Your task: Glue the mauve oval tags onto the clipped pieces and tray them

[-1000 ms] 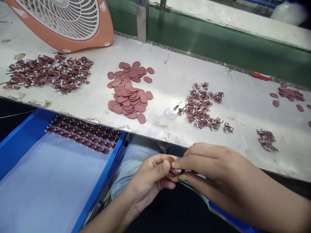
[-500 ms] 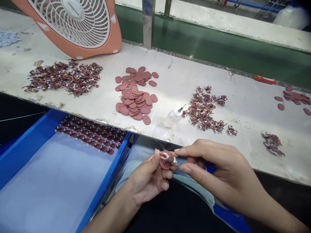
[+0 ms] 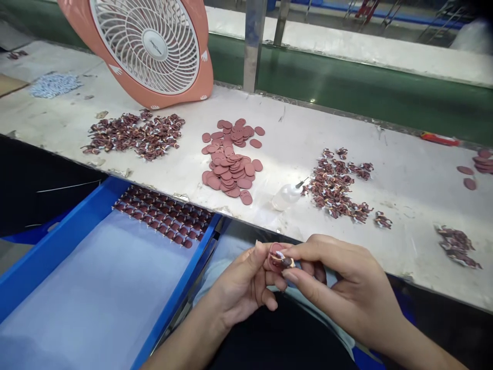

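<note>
Between the fingertips of my left hand (image 3: 244, 288) is a reddish-brown oval base (image 3: 273, 251). A small dark-brown figurine (image 3: 285, 261) with pale and light-blue parts lies against this base. The thumb and index finger of my right hand (image 3: 346, 282) close around the figurine from the right. Whether it is fixed to the base I cannot tell. Just beyond my hands, on the bench, a clear needle-tipped bottle (image 3: 287, 197) leans beside a heap of similar figurines (image 3: 335, 187). Loose oval bases (image 3: 231, 169) lie piled to the left of the bottle.
An open blue drawer (image 3: 50, 252) at lower left holds rows of figurines on bases (image 3: 162, 216) over a pale sheet. On the bench (image 3: 292, 133) stand an orange fan (image 3: 154, 46), another figurine heap (image 3: 134, 134) and a red tube-like item (image 3: 439, 139). More bases (image 3: 483, 162) lie far right.
My right thumb and index finger have come in from the right and closed on the figurine. The camera view has swung left and up, so everything on the bench appears shifted right and down.
</note>
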Tool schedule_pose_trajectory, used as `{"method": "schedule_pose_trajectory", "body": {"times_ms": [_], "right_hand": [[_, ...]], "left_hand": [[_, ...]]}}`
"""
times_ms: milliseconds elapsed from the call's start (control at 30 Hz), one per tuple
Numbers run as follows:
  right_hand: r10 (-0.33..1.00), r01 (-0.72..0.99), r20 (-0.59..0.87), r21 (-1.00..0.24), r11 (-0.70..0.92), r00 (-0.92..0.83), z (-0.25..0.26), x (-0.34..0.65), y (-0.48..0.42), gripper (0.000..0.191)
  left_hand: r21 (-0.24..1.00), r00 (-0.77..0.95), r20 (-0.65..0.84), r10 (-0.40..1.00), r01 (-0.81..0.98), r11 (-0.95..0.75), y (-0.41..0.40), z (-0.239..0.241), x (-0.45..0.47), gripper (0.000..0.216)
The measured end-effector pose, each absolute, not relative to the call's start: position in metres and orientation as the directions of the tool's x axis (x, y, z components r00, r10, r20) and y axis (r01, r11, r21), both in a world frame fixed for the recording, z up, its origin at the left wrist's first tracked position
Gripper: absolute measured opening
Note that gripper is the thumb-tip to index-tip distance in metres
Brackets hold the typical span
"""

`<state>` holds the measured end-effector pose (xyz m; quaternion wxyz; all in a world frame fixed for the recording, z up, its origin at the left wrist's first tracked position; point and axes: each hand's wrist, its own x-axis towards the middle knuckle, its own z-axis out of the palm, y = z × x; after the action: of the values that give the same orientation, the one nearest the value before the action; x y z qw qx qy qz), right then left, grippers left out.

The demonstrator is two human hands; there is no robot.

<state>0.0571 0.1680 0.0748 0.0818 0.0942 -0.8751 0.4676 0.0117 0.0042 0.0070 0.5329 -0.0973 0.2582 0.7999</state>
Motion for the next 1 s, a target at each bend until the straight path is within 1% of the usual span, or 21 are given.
{"method": "schedule_pose_trajectory", "body": {"times_ms": [67,133,200,300,367,433,533,633,700,767,800,833,867,933,1000], "right_hand": [[-0.056,-0.293,0.33,-0.731,0.617,-0.942,0.07,0.058,0.165,0.017],[-0.047,-0.331,0.435,-0.607,0.722,-0.899,0.063,0.059,0.162,0.017],[-0.086,-0.366,0.523,-0.462,0.808,-0.848,0.055,0.059,0.159,0.023],[-0.197,-0.449,0.598,-0.307,0.839,-0.777,0.044,0.059,0.156,0.033],[-0.254,-0.501,0.615,-0.268,0.823,-0.746,0.039,0.057,0.153,0.039],[-0.282,-0.522,0.605,-0.265,0.81,-0.745,0.036,0.055,0.149,0.041],[-0.297,-0.52,0.585,-0.255,0.815,-0.754,0.034,0.051,0.141,0.037],[-0.341,-0.543,0.59,-0.202,0.815,-0.732,0.038,0.049,0.135,0.036],[-0.385,-0.595,0.587,-0.213,0.775,-0.712,0.042,0.05,0.134,0.034],[-0.405,-0.634,0.578,-0.268,0.726,-0.708,0.043,0.053,0.135,0.029],[-0.4,-0.636,0.574,-0.296,0.712,-0.714,0.043,0.054,0.137,0.026],[-0.389,-0.635,0.577,-0.315,0.705,-0.718,0.041,0.055,0.138,0.024],[-0.381,-0.631,0.575,-0.327,0.704,-0.724,0.038,0.056,0.14,0.023],[-0.375,-0.629,0.573,-0.344,0.697,-0.728,0.031,0.055,0.143,0.023],[-0.386,-0.64,0.568,-0.355,0.682,-0.727,0.025,0.054,0.145,0.023]], "left_hand": [[0.406,-0.513,-0.478,0.713,-0.849,-0.338,0.004,0.011,0.014,0.051],[0.54,-0.665,-0.504,0.551,-0.74,-0.4,0.004,0.016,0.019,0.042],[0.667,-0.78,-0.471,0.411,-0.62,-0.413,0.004,0.021,0.024,0.033],[0.782,-0.864,-0.384,0.326,-0.492,-0.382,0.003,0.025,0.027,0.03],[0.822,-0.886,-0.367,0.283,-0.452,-0.348,0.002,0.026,0.026,0.026],[0.835,-0.892,-0.384,0.24,-0.446,-0.321,0.0,0.026,0.024,0.023],[0.823,-0.889,-0.411,0.2,-0.456,-0.338,-0.002,0.026,0.024,0.022],[0.818,-0.889,-0.433,0.153,-0.458,-0.349,-0.01,0.025,0.021,0.021],[0.853,-0.908,-0.414,0.061,-0.411,-0.321,-0.025,0.021,0.015,0.02],[0.932,-0.935,-0.338,-0.11,-0.316,-0.179,-0.051,0.011,0.005,0.02],[0.96,-0.938,-0.278,-0.207,-0.275,-0.043,-0.067,0.005,-0.001,0.022],[0.959,-0.934,-0.202,-0.295,-0.25,0.137,-0.084,-0.004,-0.007,0.027],[0.945,-0.921,-0.155,-0.357,-0.244,0.219,-0.101,-0.013,-0.013,0.031],[0.896,-0.913,-0.139,-0.383,-0.281,0.343,-0.13,-0.034,-0.021,0.032],[0.825,-0.926,-0.173,-0.335,-0.322,0.464,-0.15,-0.056,-0.025,0.027]]}}
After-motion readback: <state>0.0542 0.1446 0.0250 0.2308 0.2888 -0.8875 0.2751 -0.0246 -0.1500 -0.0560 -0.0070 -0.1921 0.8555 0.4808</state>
